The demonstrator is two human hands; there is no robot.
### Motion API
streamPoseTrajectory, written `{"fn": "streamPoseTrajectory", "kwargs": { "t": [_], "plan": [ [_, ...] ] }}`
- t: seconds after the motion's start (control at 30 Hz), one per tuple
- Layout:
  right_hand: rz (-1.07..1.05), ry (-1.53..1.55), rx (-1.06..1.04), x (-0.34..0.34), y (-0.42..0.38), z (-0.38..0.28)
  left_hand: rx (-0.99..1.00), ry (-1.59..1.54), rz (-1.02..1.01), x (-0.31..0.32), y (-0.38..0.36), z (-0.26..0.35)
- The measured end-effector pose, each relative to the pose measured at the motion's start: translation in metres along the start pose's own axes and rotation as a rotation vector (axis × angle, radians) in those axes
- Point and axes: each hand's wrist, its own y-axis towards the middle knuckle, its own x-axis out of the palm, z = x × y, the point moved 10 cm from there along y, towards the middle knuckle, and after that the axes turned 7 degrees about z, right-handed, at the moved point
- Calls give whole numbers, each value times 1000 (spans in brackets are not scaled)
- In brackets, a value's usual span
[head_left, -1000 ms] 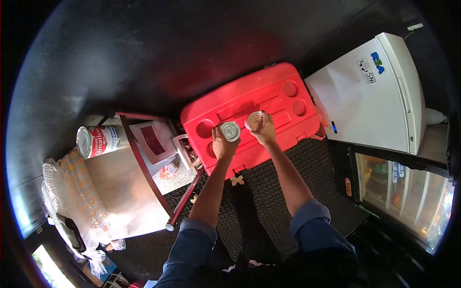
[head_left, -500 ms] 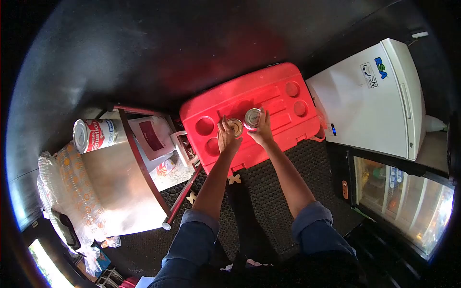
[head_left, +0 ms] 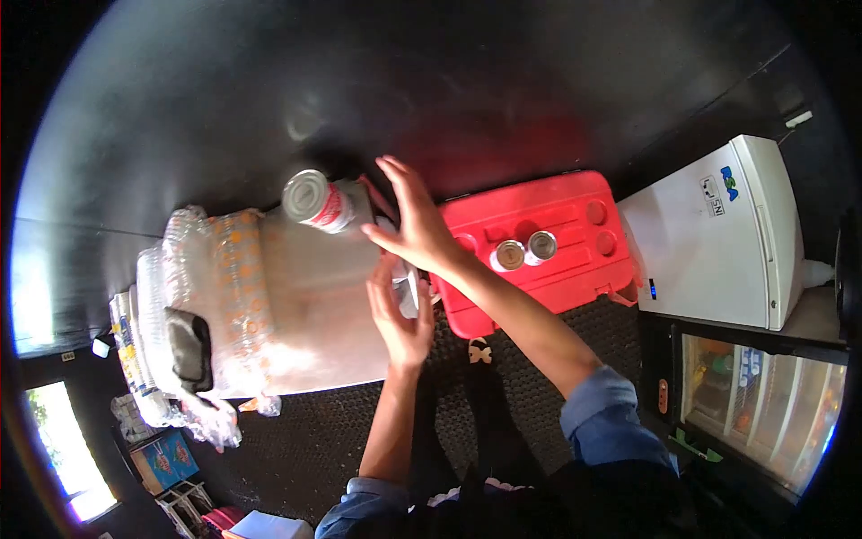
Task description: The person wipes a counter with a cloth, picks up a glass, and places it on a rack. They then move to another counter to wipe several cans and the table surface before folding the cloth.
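My right hand (head_left: 418, 223) is held above the near end of the metal table, thumb and fingers spread, with nothing in it. Below it, my left hand (head_left: 401, 319) is raised with its fingers apart, also holding nothing. A large can with a red and white label (head_left: 334, 208) stands on the metal table (head_left: 314, 287), left of my right hand and apart from it. Two small cans, one with a gold-coloured top (head_left: 508, 256) and one with a silver top (head_left: 541, 246), stand side by side on the red cooler box lid (head_left: 575, 278); neither hand touches them.
Plastic-wrapped stacks (head_left: 238, 296) and a dark pouch-like item (head_left: 189, 350) lie at the table's left. A white freezer (head_left: 718, 234) stands right of the cooler, above a glass-door fridge (head_left: 754, 395). A dark wall (head_left: 503, 81) runs behind everything.
Both hands have let go of the two small cans on the cooler lid and moved left towards the large can. The view has shifted left with them.
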Motion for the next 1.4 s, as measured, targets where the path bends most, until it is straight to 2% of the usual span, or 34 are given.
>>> {"fn": "streamPoseTrajectory", "kwargs": {
  "t": [0.07,0.13,0.23,0.33,0.4,0.5,0.6,0.63,0.67,0.7,0.73,0.8,0.87,0.9,0.93,0.97,1.03,1.07,1.13,1.17,1.23,1.3,1.4],
  "plan": [
    [-100,-95,-17,49,24,-18,50,178,-28,-36,15,-3],
    [-237,-313,62,92,32,-16,-2,161,-5,-65,20,-15],
    [-314,-314,172,127,36,-9,-76,158,31,-101,16,-31],
    [-211,-413,172,120,32,-6,-138,105,41,-117,8,-49],
    [-147,-359,100,108,27,-15,-150,57,45,-115,4,-51],
    [51,-148,123,61,7,-22,-219,-60,76,-106,1,-50],
    [254,161,184,-2,-36,-9,-230,-169,55,-76,-7,-34],
    [262,-45,122,-39,-44,-36,-210,-225,7,-60,-12,-24],
    [251,67,275,-56,-69,-13,-187,-285,-37,-41,-17,-15],
    [246,-66,308,-84,-82,-15,-179,-317,-69,-21,-25,-6],
    [251,-189,230,-112,-95,-20,-174,-287,-146,1,-36,-8],
    [273,-227,324,-155,-133,4,-248,-335,-252,48,-60,-14],
    [322,-292,430,-191,-180,40,-228,-327,-337,96,-89,-35],
    [321,-293,436,-203,-197,56,-269,-258,-475,122,-107,-52],
    [297,-280,557,-211,-219,82,-274,-257,-479,138,-120,-66],
    [272,-268,674,-215,-240,110,-272,-136,-580,162,-139,-83],
    [226,-334,620,-212,-274,159,-228,36,-744,202,-173,-123],
    [174,-406,561,-212,-281,171,-230,29,-745,211,-179,-132],
    [129,-527,612,-207,-290,186,-84,251,-821,228,-193,-139],
    [107,-566,659,-202,-299,198,-111,322,-878,234,-202,-148],
    [89,-602,708,-192,-309,212,-146,369,-915,237,-206,-149],
    [159,-654,663,-189,-310,214,-177,423,-954,240,-208,-154],
    [164,-662,657,-181,-310,231,-90,455,-938,241,-204,-152]
  ]
}}
